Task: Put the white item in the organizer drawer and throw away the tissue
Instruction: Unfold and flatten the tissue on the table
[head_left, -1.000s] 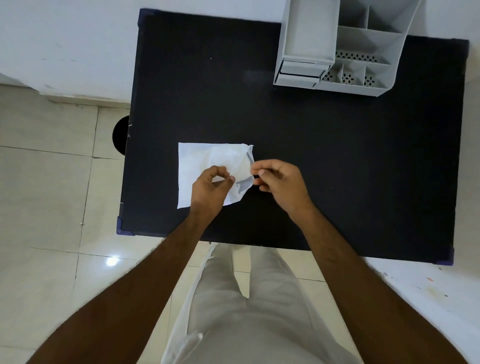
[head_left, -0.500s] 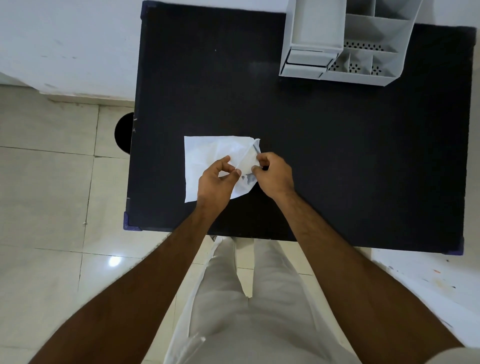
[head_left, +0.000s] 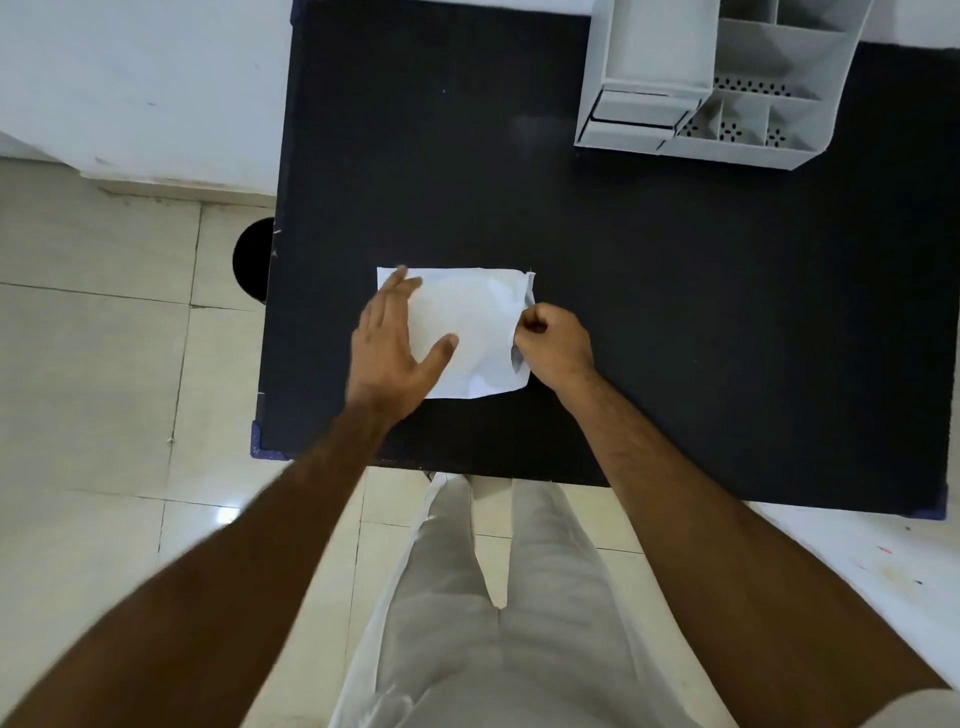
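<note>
A white tissue (head_left: 467, 322) lies spread on the black table (head_left: 675, 312), near its front left part. My left hand (head_left: 395, 348) rests flat and open on the tissue's left side, fingers apart. My right hand (head_left: 553, 345) is closed at the tissue's right edge, pinching the crumpled edge; whether it also holds a small white item there is hidden by the fingers. A grey desk organizer (head_left: 722, 83) stands at the table's back right, its small drawer (head_left: 634, 111) at the lower left corner, pushed in.
A round black bin (head_left: 252, 262) stands on the tiled floor just left of the table. A white wall runs along the back left. My legs in light trousers are below the table's front edge.
My left hand has let go of the tissue's fold and now lies flat and spread over its left side. The tissue is opened out flatter. My right hand stays pinched at its right edge.
</note>
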